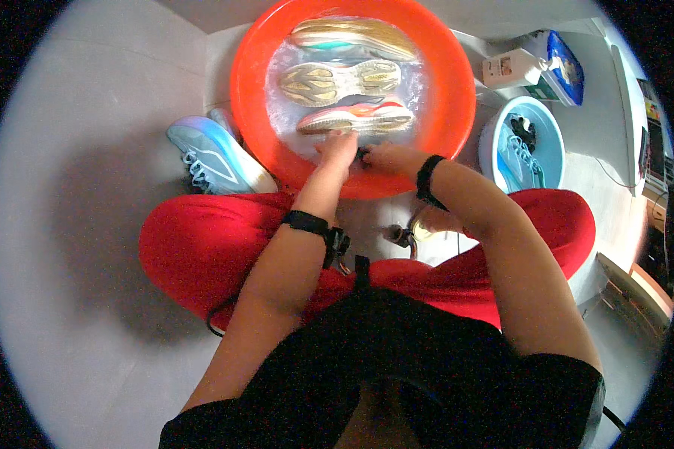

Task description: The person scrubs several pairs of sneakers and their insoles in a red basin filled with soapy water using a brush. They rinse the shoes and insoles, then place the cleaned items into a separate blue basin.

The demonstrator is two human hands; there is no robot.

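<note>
My left hand (340, 147) reaches into an orange-red plastic basin (253, 106), at the near edge of a shoe (356, 117) with orange trim that lies on its side. Close by on the right, my right hand (387, 155) is low in the basin, beside a small dark thing (362, 155) too blurred to name. Whether either hand grips something cannot be made out. Behind the nearest shoe, another shoe shows its pale patterned sole (342, 82). A further shoe with a teal patch (351, 39) lies on its side at the far wall. Whitish, sudsy water surrounds them.
A light blue sneaker (216, 157) leans against the basin's left side. On the right, a pale blue bucket (556, 134) holds a blue laced shoe (517, 160) and something black. Behind it stand a white pump bottle (514, 68) and a blue-lidded box (566, 70).
</note>
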